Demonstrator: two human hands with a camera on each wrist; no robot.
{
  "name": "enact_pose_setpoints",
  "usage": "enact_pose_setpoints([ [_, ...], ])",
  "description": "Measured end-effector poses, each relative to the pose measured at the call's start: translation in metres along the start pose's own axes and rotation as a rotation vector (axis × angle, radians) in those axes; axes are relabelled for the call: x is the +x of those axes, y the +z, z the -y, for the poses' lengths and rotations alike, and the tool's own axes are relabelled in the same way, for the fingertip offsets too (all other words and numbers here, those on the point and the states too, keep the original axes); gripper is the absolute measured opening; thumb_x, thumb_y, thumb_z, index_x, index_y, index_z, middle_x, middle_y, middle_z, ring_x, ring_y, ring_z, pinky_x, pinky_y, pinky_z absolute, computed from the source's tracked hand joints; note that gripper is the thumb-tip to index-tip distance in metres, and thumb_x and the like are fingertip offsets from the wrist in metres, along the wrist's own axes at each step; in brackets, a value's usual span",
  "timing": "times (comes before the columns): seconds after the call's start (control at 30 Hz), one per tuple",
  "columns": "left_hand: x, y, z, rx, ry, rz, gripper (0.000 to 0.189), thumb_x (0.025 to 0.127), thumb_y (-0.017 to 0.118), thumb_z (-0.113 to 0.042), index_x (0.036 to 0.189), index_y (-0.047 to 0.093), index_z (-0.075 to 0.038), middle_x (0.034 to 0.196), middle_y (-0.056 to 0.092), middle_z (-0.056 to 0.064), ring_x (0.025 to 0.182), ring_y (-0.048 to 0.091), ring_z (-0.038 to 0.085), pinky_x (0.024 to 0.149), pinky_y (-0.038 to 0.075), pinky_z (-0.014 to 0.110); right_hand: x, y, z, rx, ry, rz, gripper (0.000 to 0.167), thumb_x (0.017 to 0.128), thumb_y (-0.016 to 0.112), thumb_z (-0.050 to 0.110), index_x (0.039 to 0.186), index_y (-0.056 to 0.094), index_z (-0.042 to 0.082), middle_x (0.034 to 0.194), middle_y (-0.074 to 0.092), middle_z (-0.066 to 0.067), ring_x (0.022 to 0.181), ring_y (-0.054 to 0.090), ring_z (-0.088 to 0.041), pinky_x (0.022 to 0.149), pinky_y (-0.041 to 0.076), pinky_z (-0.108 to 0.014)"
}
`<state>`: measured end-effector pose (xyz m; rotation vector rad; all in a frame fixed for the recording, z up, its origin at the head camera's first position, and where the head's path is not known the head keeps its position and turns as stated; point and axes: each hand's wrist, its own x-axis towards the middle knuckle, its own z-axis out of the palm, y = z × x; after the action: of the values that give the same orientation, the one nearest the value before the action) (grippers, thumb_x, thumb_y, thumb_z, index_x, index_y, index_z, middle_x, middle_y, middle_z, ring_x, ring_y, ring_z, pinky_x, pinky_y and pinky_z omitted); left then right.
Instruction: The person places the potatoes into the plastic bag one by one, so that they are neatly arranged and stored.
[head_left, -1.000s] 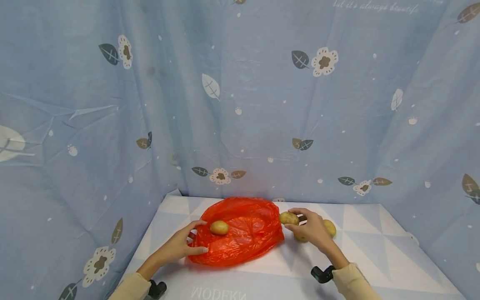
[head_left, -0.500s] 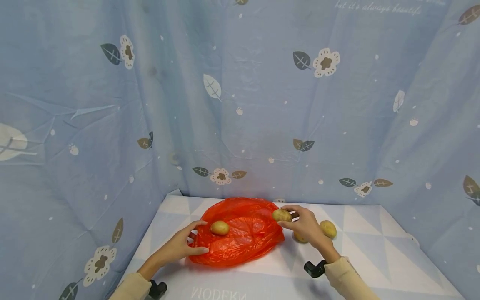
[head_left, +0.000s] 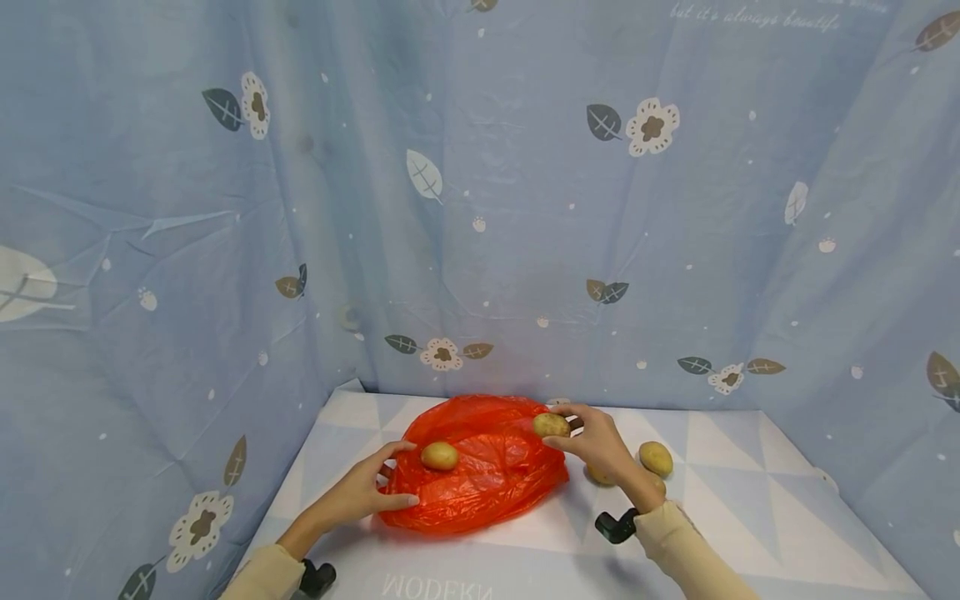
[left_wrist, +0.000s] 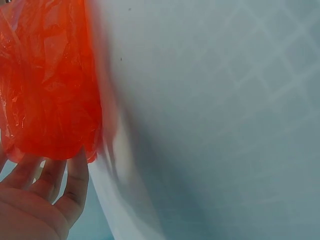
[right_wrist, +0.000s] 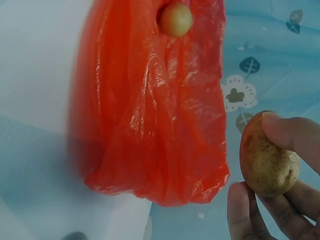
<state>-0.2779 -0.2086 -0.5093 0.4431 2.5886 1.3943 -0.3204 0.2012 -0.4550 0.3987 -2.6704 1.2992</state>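
Note:
A red plastic bag [head_left: 487, 475] lies spread on the table, with one yellow potato [head_left: 439, 456] resting on its left part. My left hand [head_left: 367, 483] holds the bag's left end, thumb on the near side and fingers on the far side. In the left wrist view the fingertips reach the bag's edge. My right hand [head_left: 592, 437] pinches a second, brown-spotted potato [right_wrist: 270, 157] between thumb and fingers. In the head view this potato overlaps the bag's far right rim; the right wrist view shows it beside the bag.
Behind the right forearm, potatoes lie on the table: one potato [head_left: 656, 458] in full view, another potato [head_left: 598, 475] partly hidden. A blue patterned curtain [head_left: 525, 208] surrounds the table [head_left: 742, 500] at the back and sides.
My right hand has carried its potato leftward, from just off the bag's right end to over its rim. The left hand, the bag and the potato on it have stayed put.

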Motion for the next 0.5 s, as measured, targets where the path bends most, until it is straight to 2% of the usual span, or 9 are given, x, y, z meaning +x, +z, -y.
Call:
enact_pose_setpoints([
  [0.3,-0.001,0.0,0.002,-0.004,-0.011,-0.004,0.08,0.082,0.089,-0.032,0.149,0.047,-0.018,0.116,0.059,0.008,0.1,0.055,0.026,0.075,0.054,0.033,0.01,0.012,0.009,0.065,0.065,0.028,0.045,0.078,0.092,0.025,0.118,0.074,0.019,0.11,0.069,0.002,0.098,0.063,-0.024,0.074,0.057,-0.032],
  [0.5,0.002,0.001,0.004,0.004,-0.005,-0.006,0.08,0.082,0.088,-0.033,0.149,0.047,-0.018,0.116,0.059,0.009,0.1,0.055,0.026,0.075,0.054,0.034,0.016,0.021,0.015,0.052,0.071,0.045,0.047,0.078,0.092,0.026,0.12,0.074,0.016,0.107,0.069,0.0,0.094,0.062,-0.022,0.075,0.057,-0.034],
])
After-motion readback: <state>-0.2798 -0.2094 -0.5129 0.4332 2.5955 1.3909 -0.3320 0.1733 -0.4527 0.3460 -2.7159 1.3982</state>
